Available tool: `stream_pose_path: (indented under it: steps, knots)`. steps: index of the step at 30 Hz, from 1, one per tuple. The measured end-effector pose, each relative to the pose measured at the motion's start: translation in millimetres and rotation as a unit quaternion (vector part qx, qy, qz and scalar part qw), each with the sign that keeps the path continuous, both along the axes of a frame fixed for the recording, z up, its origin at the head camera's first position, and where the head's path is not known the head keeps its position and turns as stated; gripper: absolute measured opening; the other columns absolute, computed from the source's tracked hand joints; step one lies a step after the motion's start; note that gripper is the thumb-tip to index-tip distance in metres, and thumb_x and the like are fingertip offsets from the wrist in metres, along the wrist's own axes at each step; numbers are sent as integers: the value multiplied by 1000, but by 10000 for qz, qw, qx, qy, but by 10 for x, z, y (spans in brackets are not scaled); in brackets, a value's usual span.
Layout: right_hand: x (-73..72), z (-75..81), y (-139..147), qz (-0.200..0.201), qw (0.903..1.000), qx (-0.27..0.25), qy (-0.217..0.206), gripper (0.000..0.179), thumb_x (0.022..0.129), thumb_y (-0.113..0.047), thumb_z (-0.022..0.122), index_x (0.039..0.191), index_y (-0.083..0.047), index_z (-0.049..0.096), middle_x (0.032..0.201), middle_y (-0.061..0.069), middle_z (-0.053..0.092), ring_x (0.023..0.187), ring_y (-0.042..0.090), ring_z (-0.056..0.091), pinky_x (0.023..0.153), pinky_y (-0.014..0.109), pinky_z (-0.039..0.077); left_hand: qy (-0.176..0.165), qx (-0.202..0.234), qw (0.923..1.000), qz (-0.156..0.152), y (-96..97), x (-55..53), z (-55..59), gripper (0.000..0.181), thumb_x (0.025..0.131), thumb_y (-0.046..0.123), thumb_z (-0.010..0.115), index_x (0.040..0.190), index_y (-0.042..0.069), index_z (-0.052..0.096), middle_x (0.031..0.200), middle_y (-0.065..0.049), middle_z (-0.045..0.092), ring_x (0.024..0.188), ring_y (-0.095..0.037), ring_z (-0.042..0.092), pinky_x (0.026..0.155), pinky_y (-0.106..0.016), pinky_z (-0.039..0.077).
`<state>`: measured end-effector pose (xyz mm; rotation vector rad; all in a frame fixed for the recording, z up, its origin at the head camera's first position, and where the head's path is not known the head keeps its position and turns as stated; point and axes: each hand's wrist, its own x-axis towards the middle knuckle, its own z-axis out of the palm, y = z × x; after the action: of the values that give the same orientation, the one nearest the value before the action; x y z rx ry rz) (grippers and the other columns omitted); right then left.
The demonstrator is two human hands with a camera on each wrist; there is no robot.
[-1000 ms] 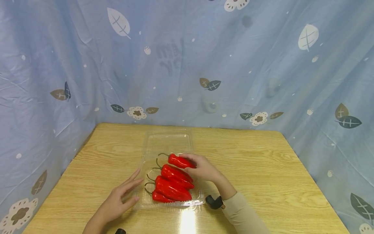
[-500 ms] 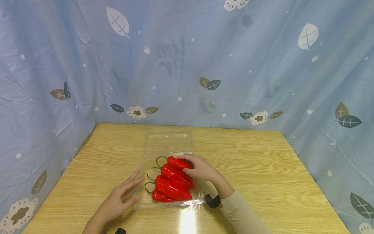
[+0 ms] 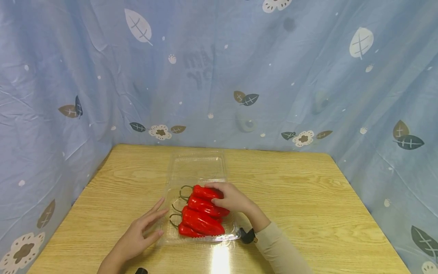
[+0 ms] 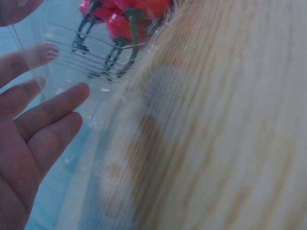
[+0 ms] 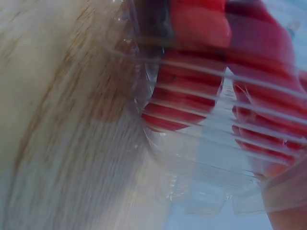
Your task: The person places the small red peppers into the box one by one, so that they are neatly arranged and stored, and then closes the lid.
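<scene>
Several glossy red peppers with curled green stems lie side by side in a clear plastic clamshell container (image 3: 228,236). The farthest pepper (image 3: 203,192) is in my right hand (image 3: 233,198), whose fingers and thumb curl over its right end. Below it, the nearer peppers (image 3: 202,220) overlap one another. My left hand (image 3: 137,233) rests at the container's left side with fingers extended. In the left wrist view, its fingertips are right at the clear wall, with dangling stems (image 4: 133,38) behind it. Through the ribbed wall, the right wrist view shows pepper ends (image 5: 184,91).
The container's lid (image 3: 197,168) lies folded back on the wood-grain table (image 3: 291,190). A blue leaf-print curtain (image 3: 212,76) surrounds the table's back and sides. Black wrist devices sit on both forearms; one (image 3: 247,236) is by the container's front right corner.
My right hand has moved slightly left and toward me, bringing the farthest pepper down against the others and shifting the pepper beside it a little. The left hand has stayed still.
</scene>
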<state>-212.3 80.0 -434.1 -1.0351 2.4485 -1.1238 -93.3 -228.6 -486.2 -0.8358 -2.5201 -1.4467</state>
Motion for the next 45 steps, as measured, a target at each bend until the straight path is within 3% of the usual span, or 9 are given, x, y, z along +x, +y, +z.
stream_pose_path:
  steps: [6, 14, 24, 37, 45]
  knots:
    - [1, -14, -46, 4, 9998, 94, 158, 47, 86, -2, 61, 133, -10, 54, 123, 4, 63, 106, 16, 58, 94, 32, 50, 19, 31, 10000, -15, 7, 5, 17, 52, 88, -1, 62, 138, -1, 45, 156, -21, 19, 137, -7, 33, 103, -13, 35]
    - [38, -20, -79, -115, 9998, 158, 45, 50, 87, -3, 62, 135, -11, 52, 127, 5, 60, 110, 19, 58, 95, 33, 50, -176, 17, 9998, 69, 17, 20, 34, 53, 89, 2, 63, 138, 1, 45, 157, -18, 20, 136, -5, 34, 103, -13, 36]
    - [47, -33, -75, -169, 9998, 112, 65, 55, 87, -4, 63, 139, -14, 49, 133, 4, 58, 120, 21, 54, 104, 41, 45, -37, -34, 9999, 90, 11, 14, 14, 53, 88, 1, 63, 138, 1, 46, 156, -18, 21, 136, -5, 34, 103, -12, 36]
    - [27, -24, -22, -337, 9984, -357, 291, 50, 88, -7, 62, 136, -10, 52, 138, 5, 54, 130, 25, 47, 107, 45, 41, 41, -40, 10000, 48, 8, 7, 5, 52, 88, 0, 63, 137, 0, 46, 156, -20, 21, 137, -7, 34, 103, -12, 35]
    - [-62, -8, 106, -665, 9902, -1226, 62, 46, 89, -5, 60, 135, -2, 51, 137, 15, 53, 130, 30, 47, 108, 43, 39, -177, -84, 9996, 179, 16, 18, 33, 52, 88, 4, 64, 138, 2, 47, 156, -16, 21, 136, -5, 34, 103, -12, 36]
